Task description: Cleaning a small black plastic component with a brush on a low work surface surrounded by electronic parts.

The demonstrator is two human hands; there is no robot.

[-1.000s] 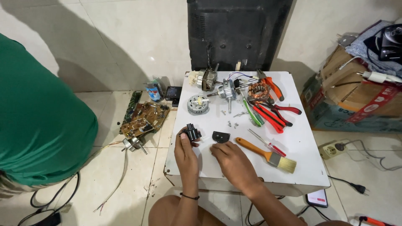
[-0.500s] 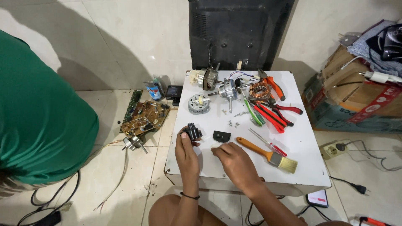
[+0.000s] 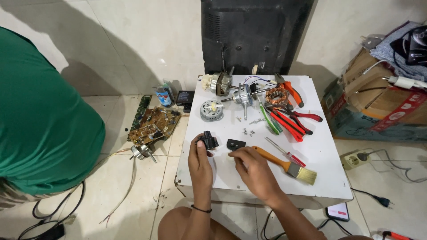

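Note:
My left hand (image 3: 199,165) grips a small black plastic part (image 3: 208,141) just above the near left of the white table (image 3: 320,153). My right hand (image 3: 251,169) rests on the table beside it, fingers curled, fingertips close to a flat black cover piece (image 3: 235,144) and the orange handle of a paintbrush (image 3: 284,164). Whether the right fingers pinch something small cannot be made out. A few screws (image 3: 247,131) lie just beyond the cover piece.
Further back on the table lie motor parts (image 3: 211,110), a motor shaft assembly (image 3: 242,95), a copper-wound stator (image 3: 276,96), red and orange pliers (image 3: 291,116) and a screwdriver (image 3: 284,152). A person in green (image 3: 44,120) crouches at left. Circuit boards (image 3: 153,124) lie on the floor; a cardboard box (image 3: 378,106) stands at right.
My left hand has lifted the black part slightly up and right. My right hand has shifted a little toward the brush handle.

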